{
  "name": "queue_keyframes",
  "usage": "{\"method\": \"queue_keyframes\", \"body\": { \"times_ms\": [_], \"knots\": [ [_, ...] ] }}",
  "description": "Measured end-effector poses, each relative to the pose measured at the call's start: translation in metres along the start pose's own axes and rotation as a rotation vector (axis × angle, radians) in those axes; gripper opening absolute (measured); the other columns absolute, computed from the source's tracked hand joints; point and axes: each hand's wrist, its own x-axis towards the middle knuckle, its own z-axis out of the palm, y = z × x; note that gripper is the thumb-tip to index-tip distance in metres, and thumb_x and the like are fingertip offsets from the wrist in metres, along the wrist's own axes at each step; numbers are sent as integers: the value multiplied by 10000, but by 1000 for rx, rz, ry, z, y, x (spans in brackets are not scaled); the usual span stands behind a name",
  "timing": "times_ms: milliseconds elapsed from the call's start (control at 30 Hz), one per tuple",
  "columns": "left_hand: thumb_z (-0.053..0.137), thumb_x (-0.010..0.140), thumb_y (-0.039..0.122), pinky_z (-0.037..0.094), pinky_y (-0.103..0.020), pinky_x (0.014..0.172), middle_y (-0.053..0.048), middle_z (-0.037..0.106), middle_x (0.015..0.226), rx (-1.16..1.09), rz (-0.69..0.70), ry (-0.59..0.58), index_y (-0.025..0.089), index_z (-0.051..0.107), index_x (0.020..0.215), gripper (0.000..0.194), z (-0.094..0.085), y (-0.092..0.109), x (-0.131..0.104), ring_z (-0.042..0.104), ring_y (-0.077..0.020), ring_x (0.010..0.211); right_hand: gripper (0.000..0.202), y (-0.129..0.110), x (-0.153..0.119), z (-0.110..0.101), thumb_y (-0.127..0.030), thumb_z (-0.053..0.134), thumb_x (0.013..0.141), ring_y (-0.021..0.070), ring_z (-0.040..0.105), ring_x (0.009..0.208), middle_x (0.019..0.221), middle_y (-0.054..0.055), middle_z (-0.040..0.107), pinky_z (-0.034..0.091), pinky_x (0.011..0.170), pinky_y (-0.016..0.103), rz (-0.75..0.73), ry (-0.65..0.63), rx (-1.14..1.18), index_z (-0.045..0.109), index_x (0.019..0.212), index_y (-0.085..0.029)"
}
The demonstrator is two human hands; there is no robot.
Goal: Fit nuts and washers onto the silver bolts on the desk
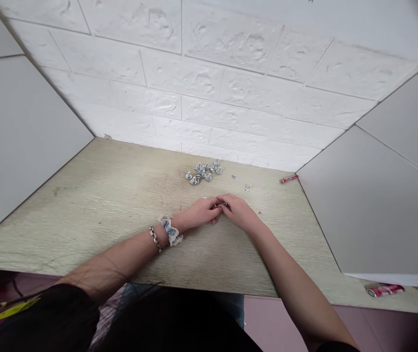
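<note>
My left hand (204, 211) and my right hand (236, 211) meet over the middle of the table, fingertips pinched together. Between them is a small shiny metal piece (223, 204) that looks like a bolt, mostly covered by the fingers. Just beyond the hands, a loose cluster of silver bolts (203, 173) with wide flanges or washers stands on the tabletop, several with their shanks pointing up. To the right of that cluster lies a tiny metal piece (233, 176), perhaps a nut. Closer to my right hand rests a small, thin, shiny piece (247, 187) whose kind I cannot make out.
A pale wooden table (95, 195) runs back to a white brick-patterned wall (201, 107). Grey panels stand at the left (21, 137) and the right (374, 210). One red cylinder (289, 179) lies by the right panel; another red cylinder (385, 291) is near the front edge.
</note>
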Motion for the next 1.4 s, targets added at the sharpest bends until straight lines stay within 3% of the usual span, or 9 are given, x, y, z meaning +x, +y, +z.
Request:
{"method": "queue_keyframes", "body": {
  "times_ms": [133,300,533,700,833,1000,1100,1200,1400],
  "knots": [
    [466,804,318,446,-211,536,5,560,648,-184,-23,-7,151,534,780,182,0,-2,2,548,-99,550,228,-2,1,-2,-163,459,842,176,578,923,1010,60,647,430,799,309,47,52,4,597,1020,-195],
    [496,811,321,441,-191,510,5,551,636,-328,-58,2,136,548,850,197,-1,-3,5,535,-81,532,178,-4,0,-4,-223,520,815,158,597,728,832,35,661,451,683,290,150,153,10,621,962,-213],
    [443,838,252,427,-180,483,14,544,626,-351,-75,111,132,567,912,187,1,-4,7,529,-72,510,254,2,0,-5,-220,488,835,166,619,840,990,56,676,475,771,304,-24,215,80,626,1048,-211],
    [457,822,216,431,-179,504,23,546,595,-308,-66,160,126,564,968,202,2,-7,8,530,-72,510,236,1,1,-6,-212,444,865,165,610,929,1006,41,677,450,825,297,-28,190,94,631,1009,-221],
    [476,832,341,417,-177,486,17,551,573,-282,-46,112,125,560,874,235,2,-8,6,526,-75,500,197,-3,-1,-8,-310,458,870,151,584,752,808,30,658,424,681,263,26,178,21,618,839,-200],
    [486,818,354,432,-193,486,14,556,580,-261,2,-24,139,538,766,227,1,-4,3,530,-82,495,395,-6,-3,-6,-449,436,860,129,439,545,542,-9,482,319,532,259,94,210,-33,429,553,-201],
    [499,795,278,454,-202,511,16,564,595,-262,43,-74,143,553,766,148,2,0,1,540,-86,512,341,-8,-3,-1,-478,413,865,143,487,638,674,15,533,381,600,265,55,294,60,484,681,-200],
    [501,772,215,470,-211,542,9,579,613,-292,74,-76,142,543,725,96,4,2,-1,551,-89,534,362,-12,-4,4,-499,362,883,183,547,871,975,83,580,434,762,308,10,301,181,521,984,-190],
    [514,800,279,465,-211,559,2,570,613,-340,106,100,125,579,762,171,4,5,-1,551,-92,558,516,-19,-5,9,-577,357,862,199,570,963,1106,108,581,451,849,358,14,235,549,496,1165,-183]
  ]
}}
